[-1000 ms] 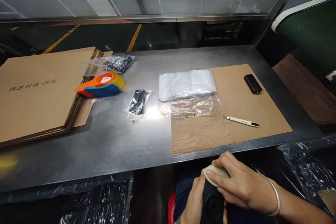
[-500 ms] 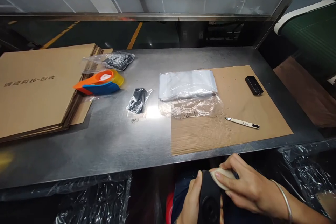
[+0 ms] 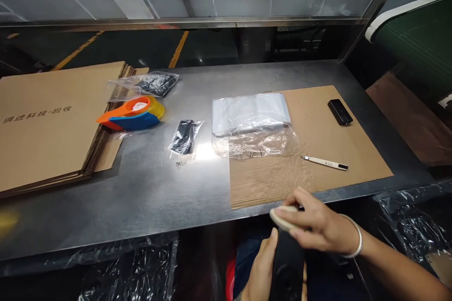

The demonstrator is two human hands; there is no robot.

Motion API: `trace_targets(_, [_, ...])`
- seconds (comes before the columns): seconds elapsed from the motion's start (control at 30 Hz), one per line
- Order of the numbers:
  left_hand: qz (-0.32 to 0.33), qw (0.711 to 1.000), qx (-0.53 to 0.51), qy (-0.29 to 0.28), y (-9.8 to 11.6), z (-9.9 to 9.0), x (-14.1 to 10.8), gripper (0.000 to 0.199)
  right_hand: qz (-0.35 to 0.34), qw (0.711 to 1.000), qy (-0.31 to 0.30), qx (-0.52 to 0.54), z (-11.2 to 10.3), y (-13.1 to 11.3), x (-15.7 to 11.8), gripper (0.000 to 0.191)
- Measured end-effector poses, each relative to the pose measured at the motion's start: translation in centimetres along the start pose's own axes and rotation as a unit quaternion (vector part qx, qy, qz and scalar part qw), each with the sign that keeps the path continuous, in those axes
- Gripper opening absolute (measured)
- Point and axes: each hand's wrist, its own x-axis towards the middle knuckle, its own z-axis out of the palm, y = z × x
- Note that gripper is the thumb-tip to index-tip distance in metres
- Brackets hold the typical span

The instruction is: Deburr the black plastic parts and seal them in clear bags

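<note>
The black piece was on the near side of the bench, right of centre, gripped in the left hand; the right hand pinched a pale pad at the piece's far end, contact there being unclear; the shiny metal bench carried a cardboard sheet at right and a cardboard stack at left; beyond, yellow lines crossed a dark floor.
</note>
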Motion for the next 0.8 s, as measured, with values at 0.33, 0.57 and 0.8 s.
trace_targets(0.33, [0.052,0.993,-0.1,-0.041,0.3,-0.6,0.7,0.067,0.042,0.999,0.025,-0.016,-1.0,-0.2,-2.9,0.047])
trace_targets(0.57, [0.12,0.99,-0.069,-0.007,0.2,-0.6,0.5,0.067,-0.018,0.996,0.026,-0.083,0.3,-1.8,-3.7,0.054])
trace_targets(0.8, [0.12,0.99,-0.069,-0.021,0.1,-0.4,0.2,0.067,-0.047,0.991,-0.043,-0.121,0.6,-2.4,-3.8,0.046])
